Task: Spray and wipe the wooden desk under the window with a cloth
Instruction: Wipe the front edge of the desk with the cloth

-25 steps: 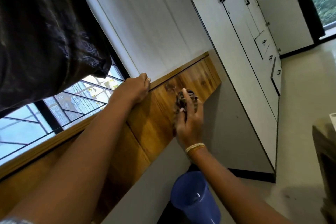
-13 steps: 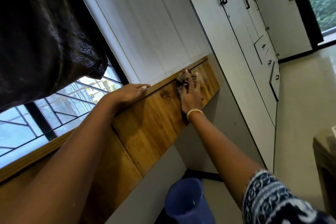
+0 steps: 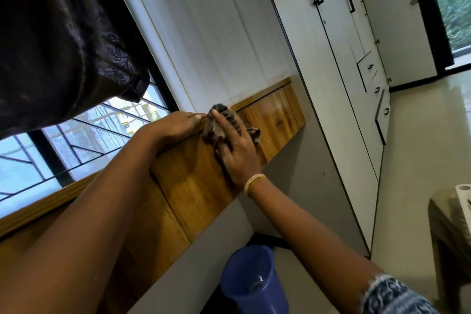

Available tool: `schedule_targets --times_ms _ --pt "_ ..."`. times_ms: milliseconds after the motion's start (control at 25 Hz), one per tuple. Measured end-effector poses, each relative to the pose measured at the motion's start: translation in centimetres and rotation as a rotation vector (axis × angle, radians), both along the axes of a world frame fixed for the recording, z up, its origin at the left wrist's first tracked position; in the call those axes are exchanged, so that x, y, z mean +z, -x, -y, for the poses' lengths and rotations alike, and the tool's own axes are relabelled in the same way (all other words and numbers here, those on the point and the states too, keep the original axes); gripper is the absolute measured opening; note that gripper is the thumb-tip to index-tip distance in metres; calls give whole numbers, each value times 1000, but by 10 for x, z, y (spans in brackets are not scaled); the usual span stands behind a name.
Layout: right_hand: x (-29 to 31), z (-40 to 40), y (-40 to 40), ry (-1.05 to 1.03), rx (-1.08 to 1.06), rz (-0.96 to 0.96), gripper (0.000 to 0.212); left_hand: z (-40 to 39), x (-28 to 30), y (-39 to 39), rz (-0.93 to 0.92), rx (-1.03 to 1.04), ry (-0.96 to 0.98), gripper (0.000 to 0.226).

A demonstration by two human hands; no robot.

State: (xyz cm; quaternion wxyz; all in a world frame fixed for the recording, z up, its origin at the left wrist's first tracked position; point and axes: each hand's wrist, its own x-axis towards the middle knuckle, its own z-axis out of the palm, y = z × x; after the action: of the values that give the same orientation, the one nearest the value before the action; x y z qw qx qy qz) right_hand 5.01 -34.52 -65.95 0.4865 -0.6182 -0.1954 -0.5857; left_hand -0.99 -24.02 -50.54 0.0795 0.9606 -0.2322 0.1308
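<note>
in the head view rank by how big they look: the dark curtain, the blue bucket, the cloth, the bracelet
1. dark curtain, largest by far
2. blue bucket, though it sits near the camera and is cut off by the frame edge
3. cloth, partly hidden under the right hand
4. bracelet, smallest

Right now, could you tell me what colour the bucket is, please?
Blue bucket, seen in the head view.
</note>
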Motion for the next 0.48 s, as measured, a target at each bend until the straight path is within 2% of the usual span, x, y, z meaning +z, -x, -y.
schedule_targets --times_ms 80,160,280,360,480 --pt "10 32 -30 -165 -58 -134 50 0 -1 -3 19 11 -71 44" --pt "20 68 -57 -304 -65 -277 47 -3 -1 -8 33 -3 -55 44" --pt "27 86 -58 -381 -83 -432 46 -2 -1 -10 45 -2 -35 43" --pt "11 56 -28 -340 -17 -409 46 -1 -3 -9 87 8 -84 42" --pt "-57 -29 45 -13 42 -167 51 3 -8 -10 192 -32 -178 40"
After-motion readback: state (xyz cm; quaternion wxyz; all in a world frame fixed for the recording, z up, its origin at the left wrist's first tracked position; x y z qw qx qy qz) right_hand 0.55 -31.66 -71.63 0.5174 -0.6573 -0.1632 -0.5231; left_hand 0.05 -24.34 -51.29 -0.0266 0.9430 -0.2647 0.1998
